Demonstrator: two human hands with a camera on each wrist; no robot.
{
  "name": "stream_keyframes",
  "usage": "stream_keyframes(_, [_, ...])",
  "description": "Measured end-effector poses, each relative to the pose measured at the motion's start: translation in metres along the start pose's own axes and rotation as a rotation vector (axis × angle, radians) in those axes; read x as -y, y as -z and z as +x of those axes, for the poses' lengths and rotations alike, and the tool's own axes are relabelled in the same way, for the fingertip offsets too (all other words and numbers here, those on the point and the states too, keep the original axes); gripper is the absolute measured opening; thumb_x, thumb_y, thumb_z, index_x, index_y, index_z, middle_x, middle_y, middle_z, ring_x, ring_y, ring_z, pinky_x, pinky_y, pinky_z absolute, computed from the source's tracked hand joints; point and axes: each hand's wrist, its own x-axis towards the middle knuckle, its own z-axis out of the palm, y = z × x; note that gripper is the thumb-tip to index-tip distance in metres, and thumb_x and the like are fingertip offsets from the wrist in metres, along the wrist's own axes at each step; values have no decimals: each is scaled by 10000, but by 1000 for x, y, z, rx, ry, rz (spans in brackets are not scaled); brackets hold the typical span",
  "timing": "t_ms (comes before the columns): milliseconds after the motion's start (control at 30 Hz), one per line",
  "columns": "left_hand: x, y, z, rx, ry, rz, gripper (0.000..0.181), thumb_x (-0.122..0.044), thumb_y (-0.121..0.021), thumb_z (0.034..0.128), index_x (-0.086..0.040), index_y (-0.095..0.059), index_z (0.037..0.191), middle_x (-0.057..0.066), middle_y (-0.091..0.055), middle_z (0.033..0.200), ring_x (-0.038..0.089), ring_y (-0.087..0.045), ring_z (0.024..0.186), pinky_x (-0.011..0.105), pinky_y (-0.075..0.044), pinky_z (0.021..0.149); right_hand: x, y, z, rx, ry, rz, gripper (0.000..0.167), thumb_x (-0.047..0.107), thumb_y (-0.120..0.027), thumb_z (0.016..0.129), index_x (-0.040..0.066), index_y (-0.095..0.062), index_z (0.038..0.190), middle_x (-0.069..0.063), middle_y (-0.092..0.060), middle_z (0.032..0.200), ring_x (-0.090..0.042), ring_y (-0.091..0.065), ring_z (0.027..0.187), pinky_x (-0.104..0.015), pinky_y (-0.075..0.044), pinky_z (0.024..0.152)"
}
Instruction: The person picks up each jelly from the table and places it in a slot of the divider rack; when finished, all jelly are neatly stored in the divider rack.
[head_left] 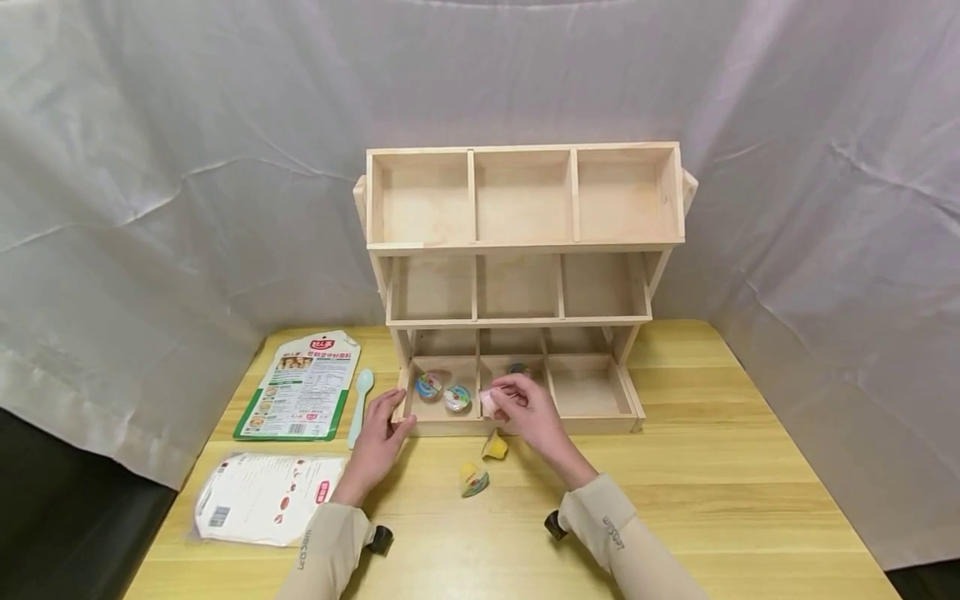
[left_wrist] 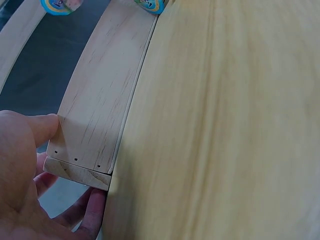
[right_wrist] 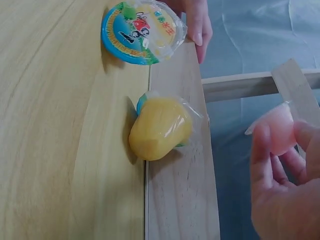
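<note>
A three-tier wooden rack (head_left: pixel 525 247) stands at the back of the table. My left hand (head_left: pixel 377 448) grips the front left corner of its bottom tier, thumb on the front board (left_wrist: pixel 95 95) and fingers round the end. In my right hand (head_left: pixel 534 419), a small pink jelly cup (right_wrist: pixel 281 131) is pinched between thumb and fingers, above the bottom middle compartment. Two jelly cups, one blue-rimmed (head_left: pixel 429 386) and one pale (head_left: pixel 457 398), lie in the bottom left compartment. Another cup (head_left: pixel 519 369) sits in the middle one, partly hidden by my right hand. Two yellow jelly cups (head_left: pixel 496 447) (head_left: pixel 473 480) lie before the rack.
Left of the rack lie a green-and-white printed packet (head_left: pixel 303 387), a pale green spoon (head_left: pixel 362 404) and a white pack in clear wrapping (head_left: pixel 262 500). Grey cloth (head_left: pixel 187 167) hangs behind and at both sides. Dividers split each tier into three compartments.
</note>
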Motion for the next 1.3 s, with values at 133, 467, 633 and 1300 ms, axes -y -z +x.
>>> stream_keyframes(133, [0,0,0,4,1,2,567,-270,-614,1056,-94,-433,1563,136,-332,1620,341,-456,1428,492,-492,1104,0,4,-1,61,-1,101,311,40,-589,1044,-83,-592,1329,-272,-609,1180,-326,-729,892,-329,-646,800])
stream_keyframes(467, [-3,-3,2,-5,-23,-8,574,-274,-613,1057,-72,-430,1562,146,-341,1615,359,-434,1446,505,-474,1128,-4,8,0,118,60,118,352,44,-571,1045,-79,-572,1374,-225,-475,1241,-377,-690,967,-400,-624,909])
stream_keyframes(633, [-4,-3,1,-4,-12,-6,569,-265,-610,1059,-72,-428,1563,143,-336,1617,358,-438,1444,506,-477,1126,-6,7,0,102,26,135,349,36,-623,1018,-69,-560,1345,-228,-496,1255,-205,-670,965,-339,-627,885])
stream_keyframes(1300, [-3,0,1,-4,-11,22,575,-271,-603,1062,-69,-419,1568,150,-327,1623,368,-438,1440,520,-472,1127,-1,9,0,4,28,-61,312,116,-837,878,86,-657,1131,-106,-690,1109,-220,-640,994,-263,-543,866])
